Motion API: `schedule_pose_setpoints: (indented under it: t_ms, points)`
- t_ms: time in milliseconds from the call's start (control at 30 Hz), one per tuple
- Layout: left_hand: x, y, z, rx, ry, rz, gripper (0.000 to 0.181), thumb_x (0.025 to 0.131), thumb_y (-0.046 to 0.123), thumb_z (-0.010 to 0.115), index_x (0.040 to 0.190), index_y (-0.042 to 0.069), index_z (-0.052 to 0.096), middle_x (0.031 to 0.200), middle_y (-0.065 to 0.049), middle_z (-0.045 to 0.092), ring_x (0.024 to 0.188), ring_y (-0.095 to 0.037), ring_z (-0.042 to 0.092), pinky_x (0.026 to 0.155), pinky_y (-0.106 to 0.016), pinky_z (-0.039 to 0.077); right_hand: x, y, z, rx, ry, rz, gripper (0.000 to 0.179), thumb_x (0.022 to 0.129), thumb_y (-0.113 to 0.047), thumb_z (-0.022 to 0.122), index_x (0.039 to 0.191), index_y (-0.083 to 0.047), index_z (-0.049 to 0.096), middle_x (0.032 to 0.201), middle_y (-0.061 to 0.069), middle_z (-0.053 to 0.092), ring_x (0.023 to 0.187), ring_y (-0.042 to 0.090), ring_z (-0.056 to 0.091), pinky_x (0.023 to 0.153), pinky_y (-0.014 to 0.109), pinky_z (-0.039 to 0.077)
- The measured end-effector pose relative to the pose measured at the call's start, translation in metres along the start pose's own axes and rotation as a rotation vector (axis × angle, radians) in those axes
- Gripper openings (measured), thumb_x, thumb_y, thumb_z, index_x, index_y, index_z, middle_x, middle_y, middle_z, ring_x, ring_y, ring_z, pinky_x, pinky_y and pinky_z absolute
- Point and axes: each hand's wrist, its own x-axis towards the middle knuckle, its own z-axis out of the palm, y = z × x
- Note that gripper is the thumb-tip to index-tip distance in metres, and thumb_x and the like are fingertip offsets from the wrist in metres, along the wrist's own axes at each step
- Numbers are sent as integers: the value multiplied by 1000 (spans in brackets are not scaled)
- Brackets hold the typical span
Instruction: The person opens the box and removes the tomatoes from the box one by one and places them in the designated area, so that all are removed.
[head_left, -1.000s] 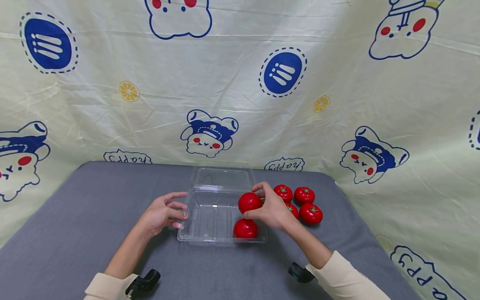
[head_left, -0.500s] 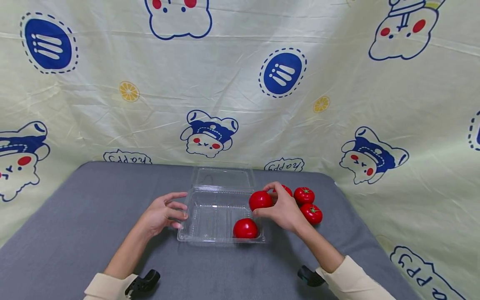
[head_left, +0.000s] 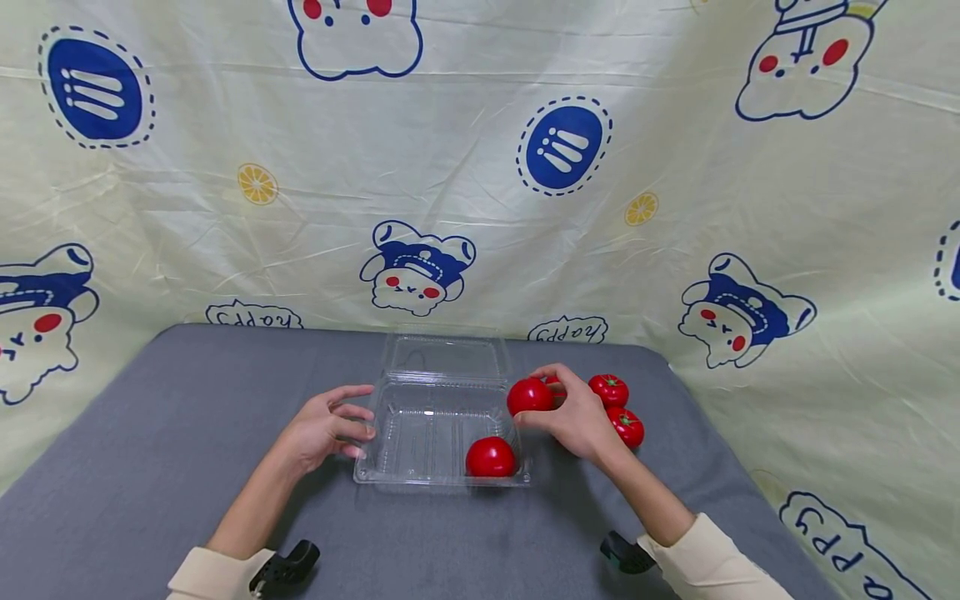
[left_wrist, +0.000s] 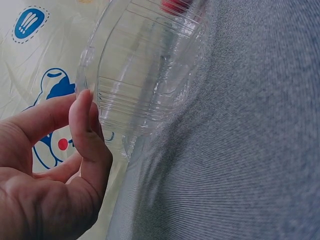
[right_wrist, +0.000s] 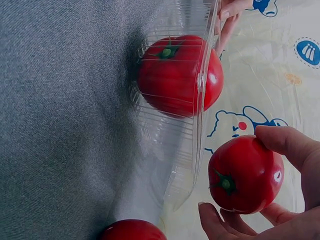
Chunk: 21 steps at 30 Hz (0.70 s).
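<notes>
A clear plastic clamshell box (head_left: 420, 433) lies with its lid (head_left: 446, 357) folded back. My left hand (head_left: 326, 429) pinches its left rim; in the left wrist view, thumb and finger (left_wrist: 82, 107) meet at that edge. A red tomato (head_left: 491, 457) sits in the box's front right corner, seen through the ribbed wall in the right wrist view. My right hand (head_left: 577, 417) grips another tomato (head_left: 530, 395) between thumb and fingertips, raised at the right rim. Its green stem end (right_wrist: 226, 184) points down toward the table.
More tomatoes, one at the back (head_left: 608, 390) and one nearer (head_left: 626, 427), stand on the grey cloth (head_left: 187, 425) right of the box; others there are partly hidden by my right hand. A printed curtain (head_left: 465, 158) hangs behind the table.
My right hand has drawn the held tomato rightward, from over the box to its right rim, covering part of the tomato group. The left hand stays in place.
</notes>
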Motion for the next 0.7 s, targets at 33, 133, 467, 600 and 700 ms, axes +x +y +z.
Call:
schedule_pose_setpoints:
  t_ms: [33, 133, 467, 600, 700]
  points:
    - [0, 0, 0, 0, 0, 0, 77, 83, -10, 70, 153, -1, 36, 109, -15, 62, 75, -13, 67, 55, -27, 59, 0, 0, 0, 0, 1, -3, 69, 75, -28, 88, 134, -17, 54, 131, 15, 59, 118, 35, 57, 82, 44, 60]
    - [0, 0, 0, 0, 2, 1, 77, 83, -10, 70, 152, -1, 37, 109, -15, 62, 74, -13, 67, 55, -27, 59, -1, 2, -2, 0, -2, -15, 69, 75, -27, 88, 136, -17, 56, 132, 16, 59, 118, 36, 57, 81, 44, 61]
    - [0, 1, 1, 9, 13, 1, 77, 83, -10, 70, 152, -1, 37, 109, -15, 62, 76, -14, 67, 55, -28, 60, -1, 4, -4, -7, -16, -21, 71, 76, -27, 87, 140, -18, 56, 134, 16, 59, 117, 35, 57, 81, 42, 61]
    - [0, 1, 1, 10, 14, 1, 77, 83, -10, 69, 152, -1, 37, 108, -14, 62, 76, -14, 67, 55, -28, 60, -1, 4, -4, -9, -16, 7, 72, 76, -26, 87, 139, -16, 52, 135, 17, 57, 121, 37, 55, 83, 44, 60]
    - [-1, 1, 1, 10, 15, 0, 77, 83, -10, 69, 152, -1, 37, 108, -15, 62, 76, -14, 67, 55, -28, 60, 0, 3, -4, 3, -10, 42, 73, 75, -25, 87, 136, -16, 48, 137, 17, 56, 125, 38, 54, 85, 46, 60]
